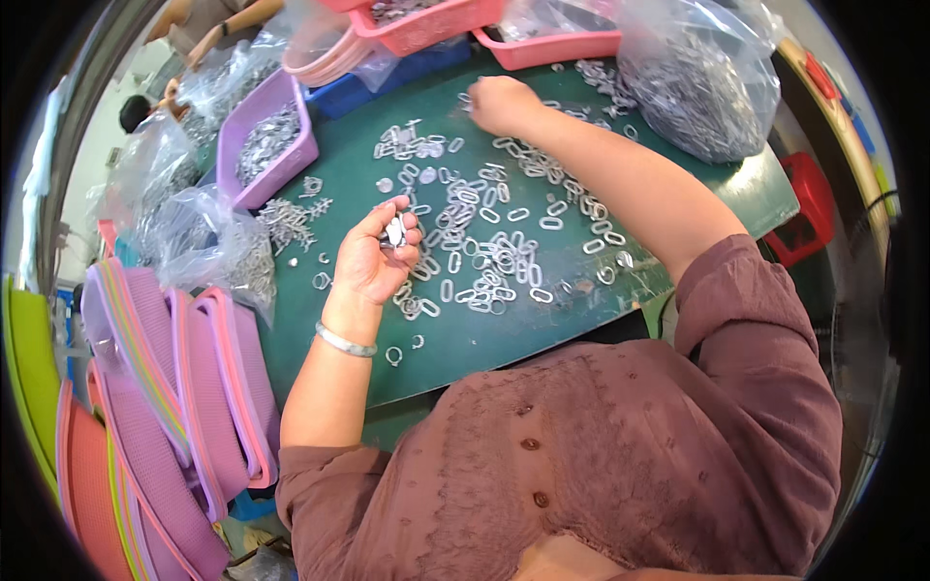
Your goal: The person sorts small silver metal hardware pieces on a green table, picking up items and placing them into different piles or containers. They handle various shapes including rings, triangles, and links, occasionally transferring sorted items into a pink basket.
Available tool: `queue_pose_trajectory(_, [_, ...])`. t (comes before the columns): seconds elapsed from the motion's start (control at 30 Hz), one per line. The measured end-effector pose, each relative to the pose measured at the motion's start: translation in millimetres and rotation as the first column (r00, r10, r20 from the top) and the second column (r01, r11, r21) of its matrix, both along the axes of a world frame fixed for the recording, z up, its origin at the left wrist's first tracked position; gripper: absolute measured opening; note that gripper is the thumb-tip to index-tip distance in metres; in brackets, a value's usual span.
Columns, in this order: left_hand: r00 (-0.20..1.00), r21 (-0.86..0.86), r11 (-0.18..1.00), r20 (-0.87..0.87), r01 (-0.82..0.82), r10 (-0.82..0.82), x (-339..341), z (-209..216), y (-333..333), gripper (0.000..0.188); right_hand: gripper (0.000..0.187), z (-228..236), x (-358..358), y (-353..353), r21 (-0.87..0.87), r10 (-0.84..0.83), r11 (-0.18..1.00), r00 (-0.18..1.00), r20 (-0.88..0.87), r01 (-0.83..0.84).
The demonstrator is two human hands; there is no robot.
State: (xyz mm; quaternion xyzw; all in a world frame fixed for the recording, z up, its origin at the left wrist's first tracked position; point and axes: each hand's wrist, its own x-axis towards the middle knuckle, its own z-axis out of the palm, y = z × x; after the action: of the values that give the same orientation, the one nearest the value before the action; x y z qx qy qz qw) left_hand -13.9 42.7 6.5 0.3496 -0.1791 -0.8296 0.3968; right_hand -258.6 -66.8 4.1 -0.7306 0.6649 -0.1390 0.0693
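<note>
My left hand [366, 266] is closed, palm up, around a few small shiny metal pieces [394, 231] that show between the curled fingers and thumb. My right hand [504, 105] reaches to the far part of the green table [387, 368], fingers bent down together beside a small silvery piece [466, 101]. What those fingertips grip, if anything, is hidden. Between and below the hands lie loose silvery oval links [518, 214], scattered singly and in loose heaps. A few small rings [393, 355] rest near my left forearm.
A purple bin [308, 145] of metal parts stands at the far left, pink bins [557, 50] at the back. A bulging clear bag [693, 102] of parts sits at back right. Stacked purple baskets [179, 387] are at left. Another person's arm [237, 24] shows at top left.
</note>
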Motion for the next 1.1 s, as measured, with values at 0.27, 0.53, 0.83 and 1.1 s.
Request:
queue_pose_trajectory(0.27, [0.849,-0.144,0.846,0.057,-0.513,0.525,82.0,42.7,-96.8,0.028,0.030,5.4,10.3,-10.1,0.197,-0.115,0.973,0.992,-0.044,0.122])
queue_pose_trajectory(0.53, [0.865,-0.477,0.816,0.197,-0.326,0.461,126.2,65.5,-185.1,0.057,0.018,1.5,18.0,-14.6,0.156,0.019,0.988,0.989,-0.150,0.005])
queue_pose_trajectory(0.83, [0.706,-0.537,0.840,0.567,-0.074,0.425,64.1,51.7,-80.1,0.047,0.022,93.1,-44.6,27.9,-0.327,0.128,0.935,0.990,-0.055,-0.139])
queue_pose_trajectory(1.1, [0.797,-0.478,0.863,0.579,0.163,0.171,64.0,42.0,-10.5,0.033,0.020,223.4,-234.8,57.2,-0.486,-0.323,0.868,0.859,-0.398,0.101])
